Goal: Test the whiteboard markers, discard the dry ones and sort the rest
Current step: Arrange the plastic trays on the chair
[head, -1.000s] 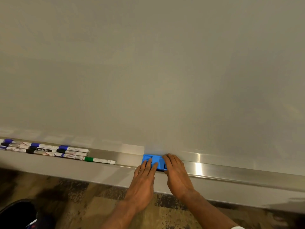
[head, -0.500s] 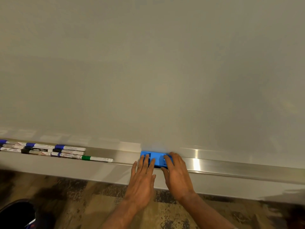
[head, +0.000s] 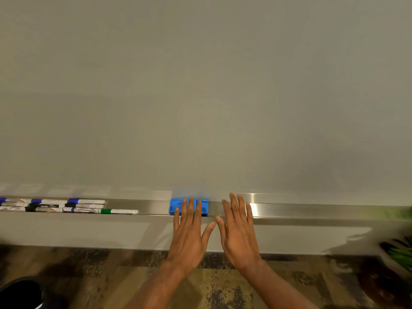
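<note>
Overlapping blue eraser (head: 176, 206), left hand (head: 189, 238) with fingers (head: 190, 211) straight; right hand (head: 239, 238) beside, fingers spread, empty

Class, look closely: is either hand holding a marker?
No, the left hand and right hand are open; the markers lie apart on the tray.

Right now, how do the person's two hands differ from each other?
The left hand has its fingers lying across the blue eraser; the right hand reaches over bare tray beside that eraser. The left hand is the nearer one to the markers, the right hand farther off. Both are palm-down with straight, spread fingers, gripping nothing.
</note>
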